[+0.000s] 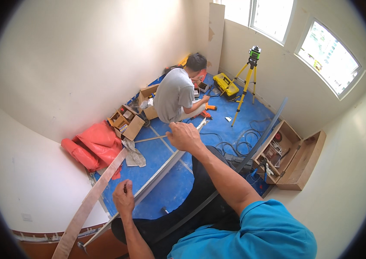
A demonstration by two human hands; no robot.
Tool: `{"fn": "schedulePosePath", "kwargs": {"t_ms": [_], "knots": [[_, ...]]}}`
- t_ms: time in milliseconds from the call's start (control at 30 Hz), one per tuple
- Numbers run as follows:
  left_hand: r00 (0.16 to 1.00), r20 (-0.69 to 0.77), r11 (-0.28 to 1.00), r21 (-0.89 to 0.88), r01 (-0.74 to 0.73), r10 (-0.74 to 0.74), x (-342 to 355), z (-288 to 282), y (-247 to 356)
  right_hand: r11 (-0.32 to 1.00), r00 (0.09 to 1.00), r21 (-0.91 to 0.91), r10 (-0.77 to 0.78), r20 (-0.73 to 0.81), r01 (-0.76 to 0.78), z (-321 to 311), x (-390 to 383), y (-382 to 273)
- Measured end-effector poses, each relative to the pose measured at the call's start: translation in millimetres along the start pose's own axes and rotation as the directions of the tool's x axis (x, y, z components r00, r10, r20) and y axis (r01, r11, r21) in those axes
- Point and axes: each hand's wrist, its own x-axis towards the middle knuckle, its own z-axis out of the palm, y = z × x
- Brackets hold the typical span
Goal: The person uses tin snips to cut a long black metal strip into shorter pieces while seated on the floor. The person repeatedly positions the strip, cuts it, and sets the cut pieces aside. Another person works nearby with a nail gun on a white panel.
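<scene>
My left hand [124, 199] is closed in a pinch beside a long pale metal profile [160, 171]. A small dark tip shows between its thumb and fingers, too small to name. My right hand [184, 137] is curled shut above the profile's far half, its fingertips turned down and hidden; what they hold, if anything, cannot be seen. The profile slants from the lower left, past both hands, toward a crouching person. Left of it leans a long wooden board [89, 203].
A person [174, 93] in grey crouches ahead beside an orange power tool [210, 107]. A laser level [255, 52] stands on a yellow tripod near a yellow toolbox [226, 84]. Cables, an open wooden case [293, 183], cardboard boxes [132, 129] and red sheeting [99, 144] lie around the blue floor covering [165, 194].
</scene>
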Motion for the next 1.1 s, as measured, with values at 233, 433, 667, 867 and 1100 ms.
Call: {"fn": "schedulePosePath", "kwargs": {"t_ms": [233,433,667,867,1100], "knots": [[1.000,0.023,1.000,0.008,0.015,-0.015,1.1,-0.2,0.7,1.000,1.000,-0.003,0.003,0.017,-0.003,-1.0,-1.1,1.2],[0.999,0.035,1.000,0.017,0.020,-0.020,0.4,0.1,-0.6,1.000,1.000,0.018,-0.009,-0.015,0.009,2.1,-3.7,3.1],[1.000,0.022,1.000,0.019,-0.006,0.006,1.5,1.4,-1.2,1.000,1.000,0.006,-0.013,0.009,0.013,2.4,-1.8,3.5],[1.000,0.027,1.000,0.026,-0.015,0.014,2.1,2.7,-3.4,0.999,0.999,0.028,-0.040,-0.034,0.041,4.6,-3.4,4.7],[0.999,0.020,0.999,-0.021,0.043,-0.042,2.3,5.3,-5.8,0.998,0.999,0.048,-0.039,-0.020,0.040,2.4,-4.7,5.0]]}}
